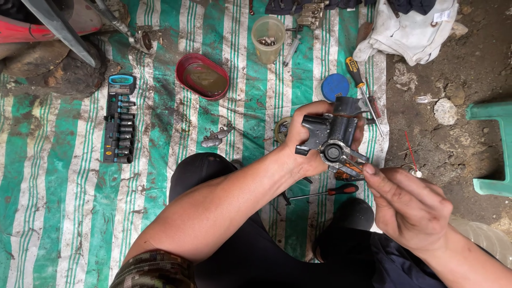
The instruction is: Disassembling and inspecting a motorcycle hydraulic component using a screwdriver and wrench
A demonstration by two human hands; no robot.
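part: a dark metal engine part [333, 133] with a round opening facing up sat at centre-right of the view, off the ground, above the person's lap.
left hand: the left hand [306, 140] was wrapped firmly round the part from its 9 o'clock side, fingers closed over the top.
right hand: the right hand [408, 205] lay at 5 o'clock from the part, fingers pinched together at its lower edge; what they pinched was too small to tell.
sheet: a dirty green-and-white striped tarp [64, 202] covered the ground beneath.
near things: a red-handled screwdriver [325, 193] lay at 6 o'clock, a blue lid [335, 85] and a yellow-handled screwdriver [361, 88] at 12 o'clock.
further out: a red bowl [202, 76] and a clear plastic cup [268, 38] at 11 o'clock, a socket set rail [119, 120] at 9 o'clock.
ground: bare soil with stones [445, 111] at 3 o'clock, a green plastic stool [493, 146] beyond, white cloth [413, 26] at 1 o'clock.
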